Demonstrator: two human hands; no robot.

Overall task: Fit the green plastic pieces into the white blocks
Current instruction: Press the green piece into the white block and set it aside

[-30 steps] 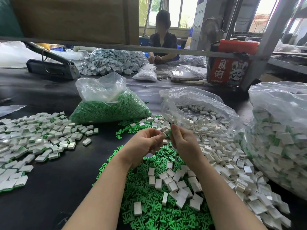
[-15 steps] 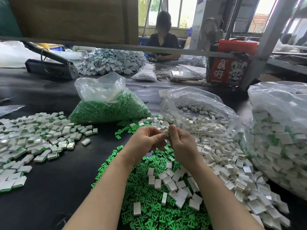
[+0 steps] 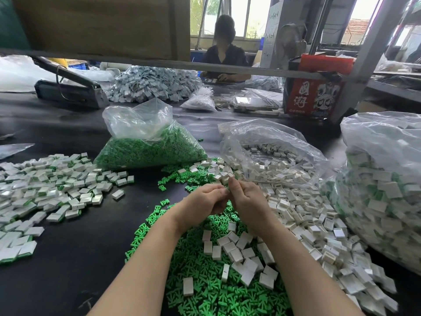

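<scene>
Left hand [image 3: 202,199] and right hand [image 3: 246,199] meet fingertip to fingertip, fingers curled in a narrow grip; the piece pinched between them is hidden, cannot tell what. Directly below the grip: loose green plastic pieces [image 3: 205,293] heaped on the black surface [image 3: 68,270]. Right of it: small white rectangular blocks [image 3: 303,220]. Left: assembled white-green blocks [image 3: 45,185].

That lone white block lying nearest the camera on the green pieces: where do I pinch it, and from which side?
Pinch the lone white block across its two long sides, coming straight down from above. It lies flat, long axis toward the camera, with only green pieces beside it, so both sides look free.
</scene>
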